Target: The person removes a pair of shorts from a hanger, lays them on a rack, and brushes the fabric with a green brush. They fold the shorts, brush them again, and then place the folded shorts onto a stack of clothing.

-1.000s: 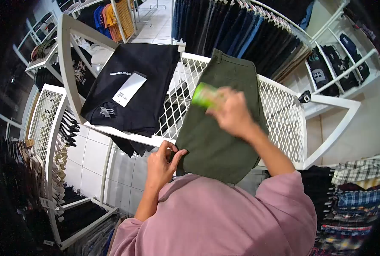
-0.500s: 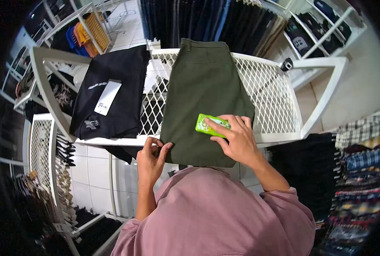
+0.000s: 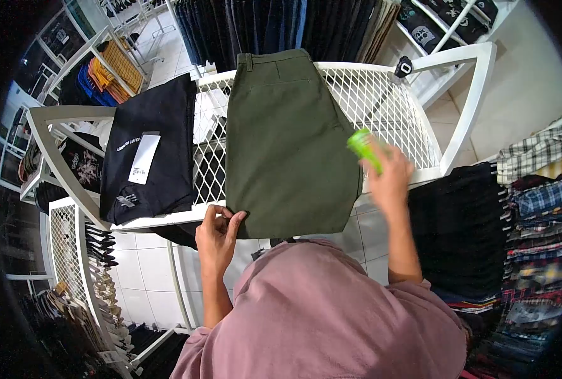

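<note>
Olive green shorts [image 3: 287,139], folded in half, lie on a white mesh rack [image 3: 413,132] with the waistband at the far end and the hem over the near edge. At the lower left hem corner, my left hand [image 3: 216,230] pinches the cloth between thumb and fingers. My right hand [image 3: 388,174], smeared by motion, grips a bright green palm-sized block [image 3: 364,148] just off the right edge of the shorts. Left of the shorts is a folded black T-shirt [image 3: 167,114] with a white tag [image 3: 144,158] on it.
A small black device [image 3: 404,66] sits on the rack's far right corner. Dark trousers [image 3: 262,28] hang behind the rack. Plaid shirts [image 3: 546,234] hang at right, next to black garments [image 3: 461,234]. Another white rack [image 3: 66,227] with hangers stands at left.
My right hand has swept the green block from over the middle of the shorts to beyond their right edge. My left hand still pinches the hem corner. The view has shifted slightly.
</note>
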A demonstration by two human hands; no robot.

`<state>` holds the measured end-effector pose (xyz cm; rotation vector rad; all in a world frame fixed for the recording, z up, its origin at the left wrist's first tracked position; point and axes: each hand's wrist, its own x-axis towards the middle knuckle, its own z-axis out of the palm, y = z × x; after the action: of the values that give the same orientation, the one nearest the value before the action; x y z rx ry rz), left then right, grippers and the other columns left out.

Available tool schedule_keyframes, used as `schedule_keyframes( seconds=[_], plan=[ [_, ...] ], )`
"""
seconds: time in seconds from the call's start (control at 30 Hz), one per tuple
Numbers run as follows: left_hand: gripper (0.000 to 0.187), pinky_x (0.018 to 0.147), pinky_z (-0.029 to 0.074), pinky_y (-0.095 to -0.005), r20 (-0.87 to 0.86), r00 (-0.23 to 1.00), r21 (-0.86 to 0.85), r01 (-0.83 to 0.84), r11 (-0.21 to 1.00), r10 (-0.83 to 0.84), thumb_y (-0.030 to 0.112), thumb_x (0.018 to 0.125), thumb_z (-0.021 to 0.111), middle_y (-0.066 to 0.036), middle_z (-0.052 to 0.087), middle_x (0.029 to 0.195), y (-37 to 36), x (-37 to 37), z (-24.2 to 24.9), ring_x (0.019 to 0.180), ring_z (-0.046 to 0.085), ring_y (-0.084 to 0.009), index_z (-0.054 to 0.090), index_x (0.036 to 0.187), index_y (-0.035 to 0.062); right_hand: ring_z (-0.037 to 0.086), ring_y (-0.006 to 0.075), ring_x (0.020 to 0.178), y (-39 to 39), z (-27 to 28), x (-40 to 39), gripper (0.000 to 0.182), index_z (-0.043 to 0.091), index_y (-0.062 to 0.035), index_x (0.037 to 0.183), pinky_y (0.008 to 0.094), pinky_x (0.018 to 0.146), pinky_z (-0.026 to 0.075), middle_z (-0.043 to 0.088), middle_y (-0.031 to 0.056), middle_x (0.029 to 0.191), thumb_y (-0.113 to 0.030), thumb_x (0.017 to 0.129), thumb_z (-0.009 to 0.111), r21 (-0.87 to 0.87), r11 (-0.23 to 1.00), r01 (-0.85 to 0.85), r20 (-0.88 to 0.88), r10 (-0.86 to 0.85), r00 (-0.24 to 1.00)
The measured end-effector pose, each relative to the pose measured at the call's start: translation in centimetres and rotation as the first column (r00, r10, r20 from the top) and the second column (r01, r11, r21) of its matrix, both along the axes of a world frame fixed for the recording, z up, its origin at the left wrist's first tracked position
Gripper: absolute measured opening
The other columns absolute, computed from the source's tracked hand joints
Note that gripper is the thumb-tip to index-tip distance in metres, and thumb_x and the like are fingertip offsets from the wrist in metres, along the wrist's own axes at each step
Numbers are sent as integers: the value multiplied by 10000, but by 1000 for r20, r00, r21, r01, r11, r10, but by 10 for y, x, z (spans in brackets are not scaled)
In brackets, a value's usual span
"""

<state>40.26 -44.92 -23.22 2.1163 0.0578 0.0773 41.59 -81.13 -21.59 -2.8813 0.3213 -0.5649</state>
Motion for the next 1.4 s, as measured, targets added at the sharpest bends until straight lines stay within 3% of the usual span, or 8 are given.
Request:
schedule_keyframes(
  seconds=[0.2,0.33,0.6,0.87,0.97,1.07,1.27,1.4],
  plan=[
    [178,508,388,-319,133,982,92,125,988,-136,130,923,735,-101,572,601,12,-4,11,475,481,-193,611,945,5,509,383,1250,-56,-9,3,552,549,-285,1486,599,1069,316,551,179,1307,-274,951,683,107,984,141,28,-145,989],
    [470,825,487,-453,334,899,421,127,898,-284,-52,684,591,-129,649,980,38,-8,9,941,621,-322,713,1123,66,381,399,1427,-21,4,-25,657,484,-306,1530,619,1158,248,414,203,1538,-247,916,710,-221,975,27,152,7,988],
    [690,1151,371,-531,287,840,611,210,763,-461,-54,634,726,-86,591,1419,36,7,-6,1384,483,-343,694,1281,184,365,326,1473,20,-29,-61,777,517,-331,1499,582,1191,233,395,97,1602,-56,799,712,-51,902,-430,-148,419,896],
    [367,1019,464,-401,512,802,11,352,936,-308,-135,815,539,-172,703,1147,9,73,53,1153,647,-283,615,1159,-33,634,305,1084,8,19,4,226,690,-92,1067,458,998,414,711,94,1098,-107,841,687,220,781,-585,446,453,772],
    [235,881,501,-303,662,735,-202,363,909,-146,121,1046,586,-144,717,1055,-29,153,97,961,628,-140,579,1177,-74,591,409,794,14,50,93,238,656,33,1105,483,748,458,674,205,896,-173,987,634,325,757,-568,686,225,692],
    [366,861,520,-363,602,785,79,126,989,-148,264,1035,614,-204,714,1081,-45,263,116,951,692,-335,587,1221,-50,669,453,879,-5,61,209,420,660,21,1095,475,747,507,696,265,902,-386,1028,585,323,849,-419,658,116,744],
    [976,1024,464,-551,170,985,500,-65,863,-24,810,943,293,-314,647,1251,-46,294,66,1201,606,-471,623,1301,-36,583,466,1243,-16,14,235,894,608,-11,1366,493,1075,423,650,280,1291,-765,952,362,351,935,47,-4,-48,999],
    [927,916,524,-515,177,975,612,-2,791,-134,787,902,480,-321,704,1075,-50,238,33,1023,675,-468,706,1083,-94,603,410,1241,1,1,191,926,619,-18,1357,514,1056,449,635,259,1332,-799,877,494,296,955,33,-177,20,984]
  ],
)
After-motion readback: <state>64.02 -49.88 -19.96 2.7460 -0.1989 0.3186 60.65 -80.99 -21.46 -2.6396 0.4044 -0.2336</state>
